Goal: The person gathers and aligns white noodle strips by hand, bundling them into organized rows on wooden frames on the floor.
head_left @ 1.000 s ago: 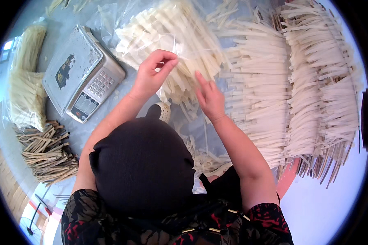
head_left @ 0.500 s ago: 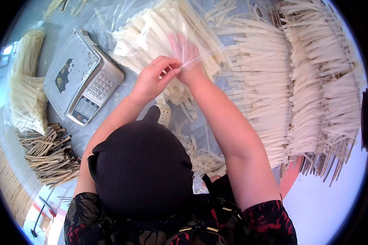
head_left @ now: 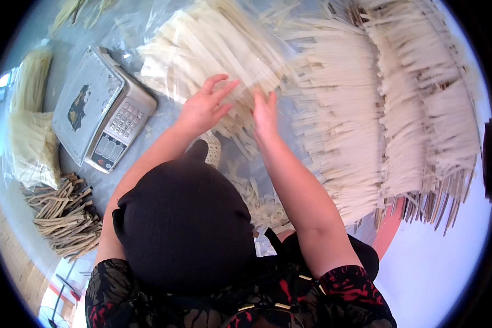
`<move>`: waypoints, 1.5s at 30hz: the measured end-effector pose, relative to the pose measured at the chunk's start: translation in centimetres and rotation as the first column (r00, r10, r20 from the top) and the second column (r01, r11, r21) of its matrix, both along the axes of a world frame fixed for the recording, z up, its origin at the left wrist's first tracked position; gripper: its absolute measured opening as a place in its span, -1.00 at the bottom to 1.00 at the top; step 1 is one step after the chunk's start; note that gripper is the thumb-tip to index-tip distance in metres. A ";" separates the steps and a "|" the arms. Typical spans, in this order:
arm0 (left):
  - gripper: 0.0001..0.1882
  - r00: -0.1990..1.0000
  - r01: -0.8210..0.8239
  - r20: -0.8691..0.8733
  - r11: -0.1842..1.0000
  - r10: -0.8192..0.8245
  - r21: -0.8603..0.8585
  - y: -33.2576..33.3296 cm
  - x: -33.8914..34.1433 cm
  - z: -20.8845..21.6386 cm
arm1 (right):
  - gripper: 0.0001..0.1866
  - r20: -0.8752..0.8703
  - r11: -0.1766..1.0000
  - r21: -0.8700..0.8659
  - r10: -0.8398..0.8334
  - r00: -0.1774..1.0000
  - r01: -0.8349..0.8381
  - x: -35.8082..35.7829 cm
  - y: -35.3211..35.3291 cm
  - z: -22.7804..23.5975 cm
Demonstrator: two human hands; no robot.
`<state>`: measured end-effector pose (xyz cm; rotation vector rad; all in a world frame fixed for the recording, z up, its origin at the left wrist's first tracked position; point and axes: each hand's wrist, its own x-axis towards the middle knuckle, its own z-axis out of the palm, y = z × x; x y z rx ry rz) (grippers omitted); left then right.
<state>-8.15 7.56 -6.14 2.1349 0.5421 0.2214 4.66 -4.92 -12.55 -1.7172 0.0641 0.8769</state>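
A clear plastic bag [head_left: 172, 82] lies at the top middle, around or over a thick bundle of pale flat dried strips [head_left: 202, 41]. At the bundle's near edge is my left hand [head_left: 202, 109], palm down, its fingers spread and nothing visible in them. My right hand [head_left: 265, 115] is a short way to its right, by the near right part of the bundle. Its thumb and a finger stand apart, and the other fingers are partly hidden. I cannot make out whether either hand touches the thin film.
A digital scale [head_left: 90, 101] stands left of the bundle. Beyond it lie a filled clear bag [head_left: 34, 136] and a pile of brown sticks [head_left: 65, 216]. Overlapping rows of pale strips [head_left: 339, 109] cover the right side. Loose scraps [head_left: 262, 210] lie between my arms.
My right hand has come out from under the clear film and moved nearer to me. The left hand has let go of the film's edge and its fingers have spread.
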 end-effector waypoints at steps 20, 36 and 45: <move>-0.60 0.919 0.367 -0.119 0.926 -0.375 -0.084 -3.2 2.8 17.2 | -0.52 0.141 0.438 -0.727 0.849 0.510 -0.529 13.5 -39.6 22.4; -0.62 0.822 0.259 -0.434 0.922 -0.367 -0.288 -12.7 -0.1 31.4 | -0.54 0.531 0.685 -0.695 0.692 0.488 -0.216 13.9 -48.1 27.4; -0.70 0.714 0.599 -0.482 0.800 -0.508 0.045 -25.3 0.3 38.7 | -0.59 0.597 0.676 -0.726 0.710 0.373 -0.125 13.4 -52.0 28.9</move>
